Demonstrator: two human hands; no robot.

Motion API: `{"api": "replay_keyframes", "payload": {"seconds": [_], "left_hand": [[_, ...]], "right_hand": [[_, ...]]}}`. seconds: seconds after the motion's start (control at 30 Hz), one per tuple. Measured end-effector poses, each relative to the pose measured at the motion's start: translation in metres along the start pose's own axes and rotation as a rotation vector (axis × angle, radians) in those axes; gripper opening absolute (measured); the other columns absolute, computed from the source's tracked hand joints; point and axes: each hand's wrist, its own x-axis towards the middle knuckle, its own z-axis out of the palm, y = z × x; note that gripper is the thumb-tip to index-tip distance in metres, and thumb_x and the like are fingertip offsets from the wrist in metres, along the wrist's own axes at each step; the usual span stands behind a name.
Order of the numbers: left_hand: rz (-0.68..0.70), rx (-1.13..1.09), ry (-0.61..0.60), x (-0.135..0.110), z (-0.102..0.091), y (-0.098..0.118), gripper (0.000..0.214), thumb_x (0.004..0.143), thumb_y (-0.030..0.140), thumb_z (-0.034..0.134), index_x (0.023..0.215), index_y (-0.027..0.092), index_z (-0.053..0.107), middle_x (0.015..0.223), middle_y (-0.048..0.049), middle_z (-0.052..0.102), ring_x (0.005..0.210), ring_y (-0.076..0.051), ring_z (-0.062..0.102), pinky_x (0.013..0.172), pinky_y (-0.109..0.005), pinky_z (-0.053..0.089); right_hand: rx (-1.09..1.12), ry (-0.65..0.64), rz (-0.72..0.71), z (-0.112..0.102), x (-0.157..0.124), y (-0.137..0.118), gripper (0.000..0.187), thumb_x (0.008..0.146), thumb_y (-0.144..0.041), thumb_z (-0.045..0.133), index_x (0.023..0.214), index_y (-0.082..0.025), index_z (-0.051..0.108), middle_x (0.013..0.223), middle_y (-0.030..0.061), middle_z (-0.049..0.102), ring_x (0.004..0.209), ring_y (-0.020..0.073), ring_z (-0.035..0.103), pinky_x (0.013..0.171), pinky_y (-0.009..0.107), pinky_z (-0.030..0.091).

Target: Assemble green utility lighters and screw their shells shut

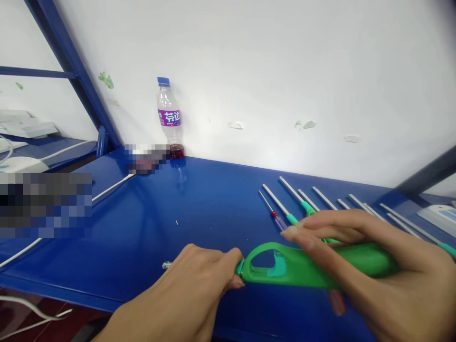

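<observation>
My right hand [370, 266] is wrapped around a green plastic handle [302, 266] with a loop guard and a teal trigger, held level just above the blue table [199, 209]. At the handle's front end my left hand [199, 280] is closed around a metal shaft, whose silver tip [166, 265] pokes out on the hand's left side. Beyond my right hand several screwdriver shafts [285, 204] lie in a row on the table, some with teal collars, one thin with a red collar [274, 214].
A nearly empty plastic bottle [170, 118] with a purple label and a little red liquid stands at the white wall. White cables [107, 190] run over the table's left part. A tiny metal bit [177, 222] lies mid-table. A white device [440, 213] sits far right.
</observation>
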Motion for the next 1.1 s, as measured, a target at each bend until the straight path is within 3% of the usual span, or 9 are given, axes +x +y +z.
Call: {"api": "replay_keyframes", "payload": {"seconds": [0.13, 0.33, 0.47, 0.6, 0.7, 0.77, 0.87, 0.97, 1.1], "left_hand": [[0.059, 0.066, 0.077, 0.001, 0.003, -0.002, 0.054, 0.085, -0.002, 0.042, 0.129, 0.027, 0.058, 0.115, -0.0038, 0.079, 0.095, -0.026, 0.073, 0.082, -0.036, 0.058], [0.087, 0.274, 0.130, 0.012, 0.001, 0.001, 0.033, 0.085, -0.001, 0.041, 0.095, 0.025, 0.058, 0.089, -0.0036, 0.079, 0.076, -0.024, 0.073, 0.070, -0.032, 0.051], [0.144, 0.377, 0.229, 0.012, 0.002, -0.003, 0.038, 0.083, -0.002, 0.038, 0.098, 0.025, 0.060, 0.087, -0.0050, 0.080, 0.071, -0.026, 0.075, 0.061, -0.033, 0.048], [0.191, 0.411, 0.301, 0.006, 0.001, -0.007, 0.026, 0.104, 0.010, 0.040, 0.102, 0.025, 0.061, 0.088, -0.0041, 0.081, 0.068, -0.025, 0.075, 0.057, -0.033, 0.047], [0.228, 0.429, 0.358, 0.006, -0.004, -0.010, 0.041, 0.120, 0.031, 0.023, 0.112, 0.024, 0.063, 0.093, -0.0054, 0.082, 0.069, -0.023, 0.077, 0.057, -0.034, 0.048], [0.235, 0.449, 0.374, 0.008, -0.010, -0.016, 0.048, 0.120, 0.038, 0.017, 0.122, 0.023, 0.063, 0.096, -0.0058, 0.082, 0.073, -0.023, 0.078, 0.059, -0.033, 0.051], [0.189, 0.455, 0.340, 0.009, -0.016, -0.030, 0.039, 0.120, 0.041, 0.031, 0.130, 0.026, 0.065, 0.097, -0.0036, 0.082, 0.076, -0.023, 0.079, 0.065, -0.032, 0.055], [0.133, 0.439, 0.317, 0.001, -0.012, -0.046, 0.035, 0.115, 0.027, 0.049, 0.148, 0.035, 0.060, 0.119, -0.0025, 0.082, 0.105, -0.025, 0.080, 0.091, -0.035, 0.061], [0.121, 0.385, 0.346, -0.006, -0.001, -0.058, 0.052, 0.111, 0.025, 0.057, 0.159, 0.042, 0.051, 0.139, -0.0015, 0.077, 0.123, -0.027, 0.075, 0.108, -0.039, 0.057]], "right_hand": [[-0.002, -0.008, 0.084, 0.002, 0.000, -0.003, 0.028, 0.084, -0.058, 0.084, 0.088, -0.031, 0.085, 0.076, -0.0015, 0.079, 0.026, 0.0073, 0.050, 0.026, 0.021, 0.044], [0.113, 0.000, 0.202, 0.011, 0.003, -0.005, 0.035, 0.082, -0.058, 0.086, 0.092, -0.025, 0.085, 0.089, 0.0048, 0.085, 0.026, 0.0060, 0.049, 0.025, 0.019, 0.040], [0.222, -0.025, 0.266, 0.020, 0.004, -0.004, 0.035, 0.083, -0.055, 0.086, 0.095, -0.023, 0.082, 0.102, 0.0096, 0.086, 0.027, 0.0073, 0.051, 0.023, 0.020, 0.038], [0.327, -0.071, 0.270, 0.019, 0.008, 0.006, 0.038, 0.084, -0.057, 0.086, 0.098, -0.023, 0.074, 0.094, 0.0067, 0.085, 0.027, 0.0075, 0.050, 0.023, 0.019, 0.039], [0.375, -0.177, 0.233, 0.009, 0.012, 0.014, 0.038, 0.090, -0.058, 0.081, 0.109, -0.027, 0.070, 0.079, 0.0003, 0.080, 0.031, 0.0106, 0.055, 0.027, 0.018, 0.043], [0.320, -0.269, 0.198, 0.003, 0.015, 0.017, 0.037, 0.095, -0.057, 0.076, 0.118, -0.029, 0.071, 0.087, 0.0020, 0.083, 0.041, 0.0133, 0.066, 0.038, 0.019, 0.055], [0.151, -0.479, 0.138, 0.001, 0.015, 0.019, 0.035, 0.098, -0.055, 0.072, 0.123, -0.031, 0.078, 0.115, 0.0063, 0.085, 0.076, 0.0208, 0.083, 0.068, 0.026, 0.069], [-0.045, -0.618, 0.030, 0.008, 0.011, 0.023, 0.033, 0.095, -0.052, 0.074, 0.124, -0.039, 0.083, 0.121, 0.0015, 0.085, 0.107, 0.0273, 0.083, 0.089, 0.033, 0.069], [-0.252, -0.677, -0.150, 0.012, 0.005, 0.030, 0.022, 0.093, -0.047, 0.074, 0.110, -0.042, 0.087, 0.112, -0.0027, 0.087, 0.101, 0.0284, 0.084, 0.078, 0.030, 0.069]]}}
